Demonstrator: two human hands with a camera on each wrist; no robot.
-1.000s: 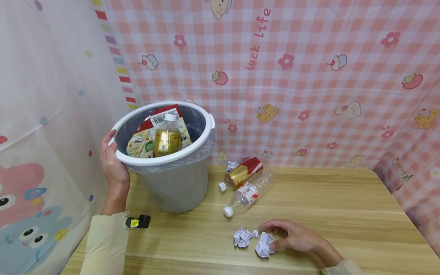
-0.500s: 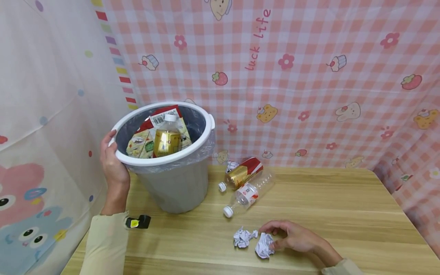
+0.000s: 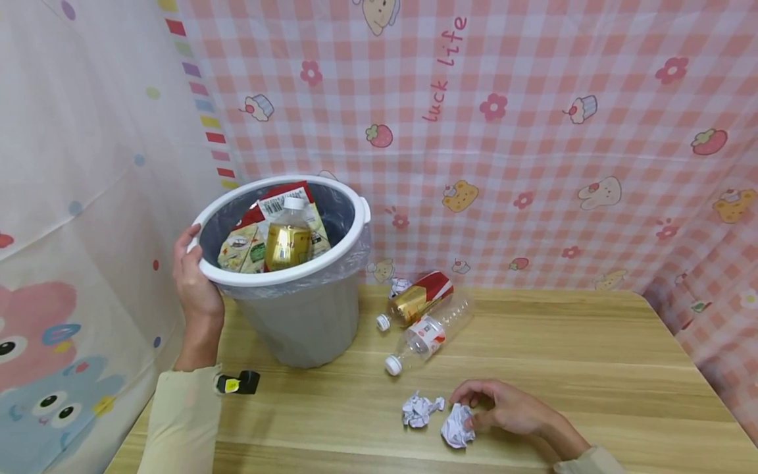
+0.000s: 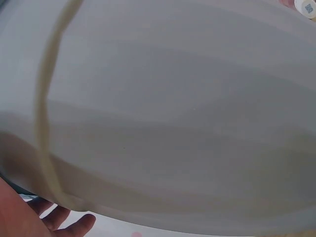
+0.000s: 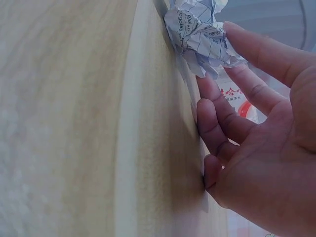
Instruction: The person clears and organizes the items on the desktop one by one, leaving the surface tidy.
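Head view: the left hand (image 3: 192,280) grips the white rim of the grey bin (image 3: 296,316) at the table's (image 3: 562,342) left end. The right hand (image 3: 503,408) rests on the table near its front edge, fingers curled around a crumpled paper ball (image 3: 456,424); a second paper ball (image 3: 417,408) lies just beside it.
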